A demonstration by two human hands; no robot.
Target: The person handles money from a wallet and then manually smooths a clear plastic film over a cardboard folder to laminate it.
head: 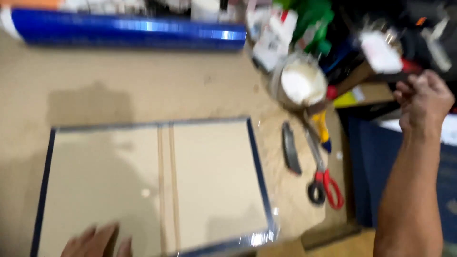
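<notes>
Fingers of the left hand (95,240) lie flat, holding nothing, on the blue-edged panel (157,185) at lower left, which looks edged on all visible sides. Scissors (323,178) and a white-filled tub (302,83) sit right of it. At upper right, the right hand (423,102) curls among clutter; its grip is unclear.

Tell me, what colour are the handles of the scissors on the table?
The scissors have one red handle and one black handle, shown in the head view.
</notes>
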